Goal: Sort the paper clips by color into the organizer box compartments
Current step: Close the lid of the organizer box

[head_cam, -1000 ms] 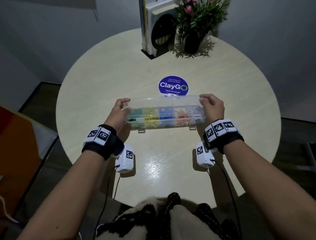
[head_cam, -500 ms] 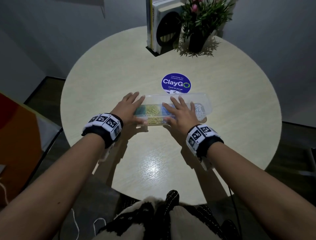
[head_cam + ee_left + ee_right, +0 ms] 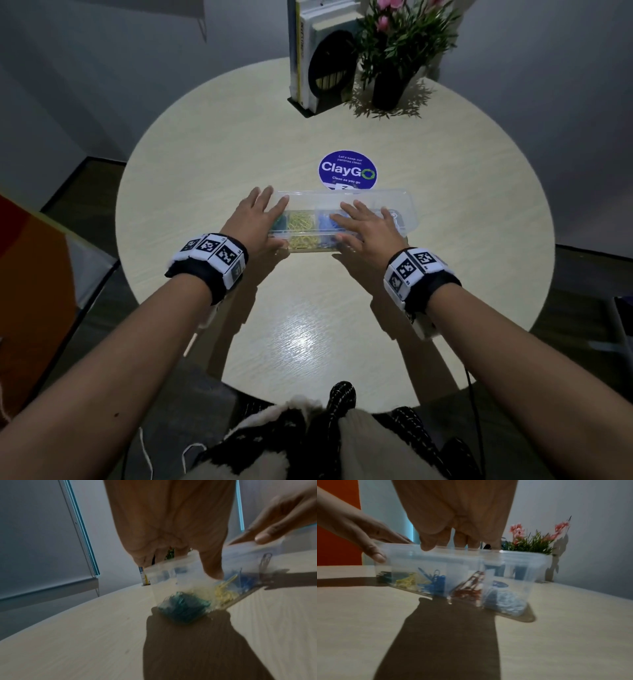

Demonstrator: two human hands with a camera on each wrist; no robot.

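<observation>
At the centre of the round table (image 3: 212,178), just before a blue sticker (image 3: 347,170), lies the clear organizer box (image 3: 407,212), lid closed. The left hand (image 3: 255,222) and right hand (image 3: 366,229) rest flat on the lid, fingers straight and spread, gripping nothing. Inside, separate compartments hold green paper clips (image 3: 184,607), yellow (image 3: 301,222), blue (image 3: 435,582), red (image 3: 469,589) and pale blue (image 3: 506,604).

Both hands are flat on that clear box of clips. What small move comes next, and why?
Probably press the lid down until it snaps. The left hand and right hand lie flat on the box, and the clips inside already sit sorted by colour.
</observation>
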